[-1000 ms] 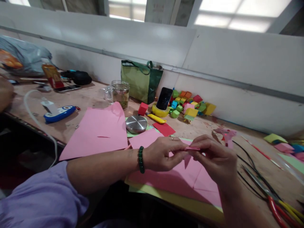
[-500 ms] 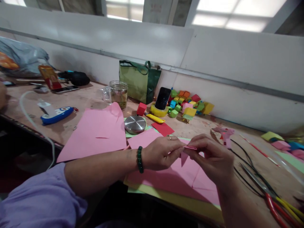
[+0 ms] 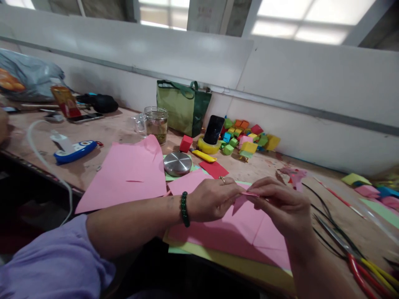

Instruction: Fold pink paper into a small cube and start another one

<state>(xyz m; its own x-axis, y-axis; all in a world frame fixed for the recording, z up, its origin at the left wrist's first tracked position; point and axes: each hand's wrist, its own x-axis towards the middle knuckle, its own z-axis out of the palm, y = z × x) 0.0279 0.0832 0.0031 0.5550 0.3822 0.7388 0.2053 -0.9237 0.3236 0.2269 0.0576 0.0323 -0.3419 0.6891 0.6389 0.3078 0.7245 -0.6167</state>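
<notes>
A small folded pink paper piece [image 3: 239,203] is pinched between my two hands over the pink sheets [image 3: 215,232]. My left hand [image 3: 215,199], with a ring and a green bead bracelet, grips its left side, fingers closed. On the right side, my right hand [image 3: 282,203] holds the same piece between thumb and fingers. The fingertips hide part of the folds. Just beyond my hands lie a round metal disc [image 3: 177,163], a red paper piece [image 3: 213,169] and a yellow cutter [image 3: 203,156].
Scissors [image 3: 335,236], a pink glue gun [image 3: 294,176] and black cable lie right. Behind are a glass mug [image 3: 156,124], green bag [image 3: 181,108], phone [image 3: 214,129] and colourful paper cubes [image 3: 237,135]. Left are a large pink sheet [image 3: 124,178] and blue tool [image 3: 75,152].
The folded piece has tilted, its lower point now further left. My right hand has shifted slightly right, its fingers drawn closer over the paper.
</notes>
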